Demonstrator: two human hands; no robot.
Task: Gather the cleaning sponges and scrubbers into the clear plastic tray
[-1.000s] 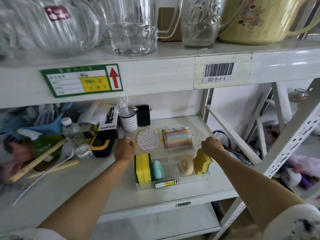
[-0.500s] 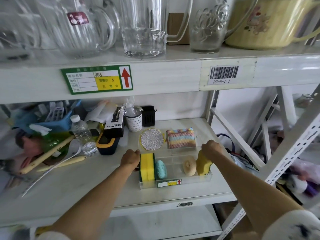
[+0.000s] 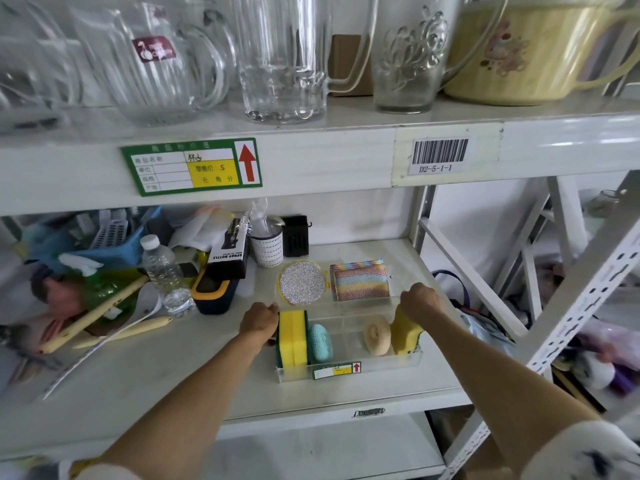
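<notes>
Bare shelf board [image 3: 207, 372] lay open in front of the clear plastic tray [image 3: 349, 370], giving free approach from the front. To the left, a water bottle [image 3: 166, 275], a black-and-yellow box [image 3: 213, 292] and long wooden tools [image 3: 104, 306] crowded the way. The upper shelf [image 3: 329, 157] limited room overhead, and a white upright post [image 3: 424, 216] closed the right rear.

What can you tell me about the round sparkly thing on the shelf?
The round silver scrubber is a flat glittery disc with a thin yellow edge, looking like metallic mesh. It lies flat at the back left of the clear plastic tray, beside the striped rainbow cloth. Neither hand touches it.
</notes>
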